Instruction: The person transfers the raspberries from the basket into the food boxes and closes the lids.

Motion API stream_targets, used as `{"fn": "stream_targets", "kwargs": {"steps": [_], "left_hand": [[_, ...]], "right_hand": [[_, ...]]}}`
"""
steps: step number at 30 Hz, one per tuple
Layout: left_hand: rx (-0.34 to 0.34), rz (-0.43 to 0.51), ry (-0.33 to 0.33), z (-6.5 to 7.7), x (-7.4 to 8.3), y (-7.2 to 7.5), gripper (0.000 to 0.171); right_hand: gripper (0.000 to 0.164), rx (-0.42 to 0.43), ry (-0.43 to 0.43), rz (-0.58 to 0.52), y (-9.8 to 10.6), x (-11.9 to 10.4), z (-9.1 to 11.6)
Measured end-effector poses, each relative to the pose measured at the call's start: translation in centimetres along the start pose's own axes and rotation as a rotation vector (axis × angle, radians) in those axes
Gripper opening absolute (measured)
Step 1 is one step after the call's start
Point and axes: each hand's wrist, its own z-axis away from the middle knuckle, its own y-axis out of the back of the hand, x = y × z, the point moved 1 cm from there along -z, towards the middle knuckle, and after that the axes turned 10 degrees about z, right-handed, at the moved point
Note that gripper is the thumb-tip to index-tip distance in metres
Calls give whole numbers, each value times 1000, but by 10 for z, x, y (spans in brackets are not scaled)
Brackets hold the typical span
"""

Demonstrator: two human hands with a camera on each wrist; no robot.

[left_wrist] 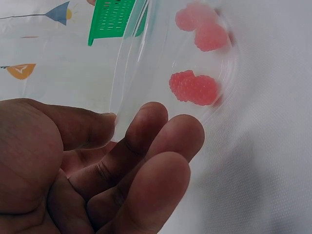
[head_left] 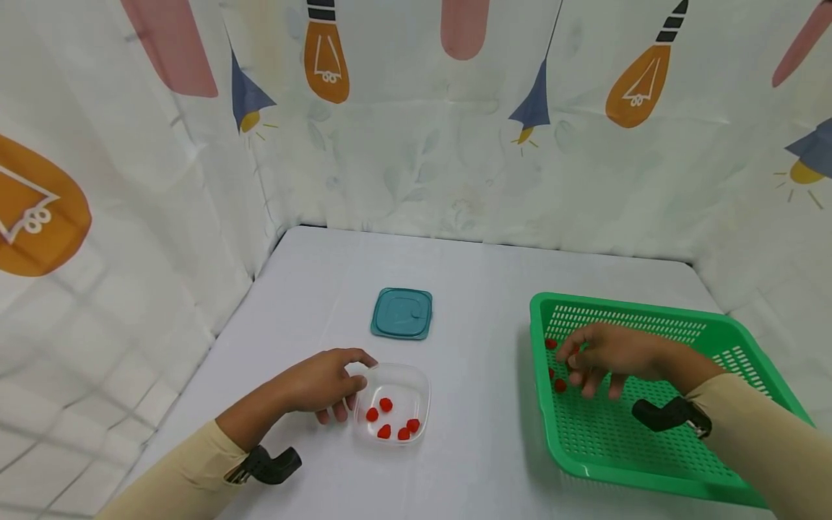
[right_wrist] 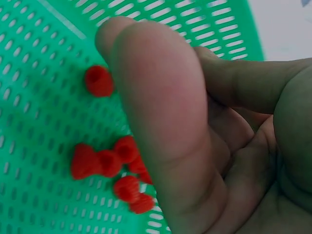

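Observation:
A clear plastic container [head_left: 409, 386] with several red raspberries [head_left: 386, 404] in it stands near my left hand [head_left: 325, 383]. The thumb and index finger of that hand hold the container's rim at its left corner, and the other fingers lie along the outside wall. Over the left part of a green basket [head_left: 585, 462], my right hand [head_left: 611, 350] reaches down with loosely bent fingers. Several raspberries [right_wrist: 109, 163] lie on the basket floor beneath it. The right wrist view shows no berry between the fingers, though the front finger hides part of the hand.
A teal square lid [head_left: 402, 313] lies flat behind the container. White cloth covers the table [head_left: 481, 361], and a patterned curtain [head_left: 416, 166] hangs behind it and along the sides. The basket's raised rim surrounds my right hand's working area.

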Motion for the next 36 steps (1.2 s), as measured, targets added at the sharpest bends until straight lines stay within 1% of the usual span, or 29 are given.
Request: {"fn": "stream_targets", "kwargs": {"steps": [7,13,18,23,36], "left_hand": [[3,3,-8,2,2,1,35],[6,4,-6,2,0,1,34],[5,8,-3,1,-2,1,34],[2,12,-4,1,-3,1,34],[-2,-2,-10,0,0,1,35]], "right_hand": [[29,-23,-43,26,-6,11,-8],[28,-33,-85,56,-11,16,-14],[26,-42,-94,61,-14,18,-17],[24,-34,-114,63,-16,21,-20],[22,-37,-126,83,-17,23,-19]]}}
